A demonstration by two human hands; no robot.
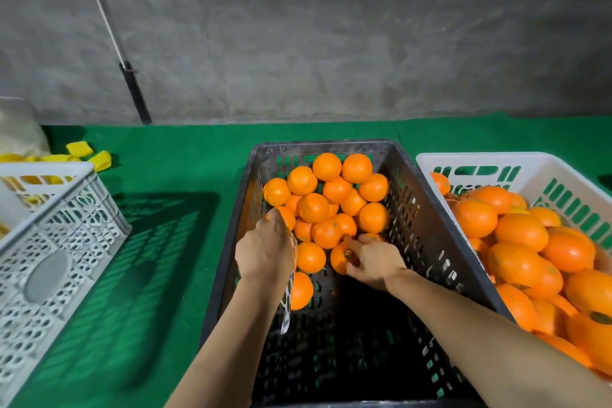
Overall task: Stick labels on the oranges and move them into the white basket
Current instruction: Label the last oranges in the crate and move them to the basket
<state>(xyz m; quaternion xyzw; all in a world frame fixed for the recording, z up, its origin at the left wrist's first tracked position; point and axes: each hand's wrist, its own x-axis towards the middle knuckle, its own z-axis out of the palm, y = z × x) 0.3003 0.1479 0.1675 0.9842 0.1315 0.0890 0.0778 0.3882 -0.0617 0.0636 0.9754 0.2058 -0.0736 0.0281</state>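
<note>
A black crate in the middle holds a heap of oranges at its far end. My left hand is inside the crate at its left wall and holds a strip of label backing that hangs down. My right hand rests on an orange at the near edge of the heap, its fingers pressing a small label on the fruit. To the right stands the white basket, piled with oranges.
Another white perforated crate stands at the left on the green table cover. Yellow pieces lie behind it near a pale bag. A grey concrete wall runs along the back, with a black-handled pole leaning on it.
</note>
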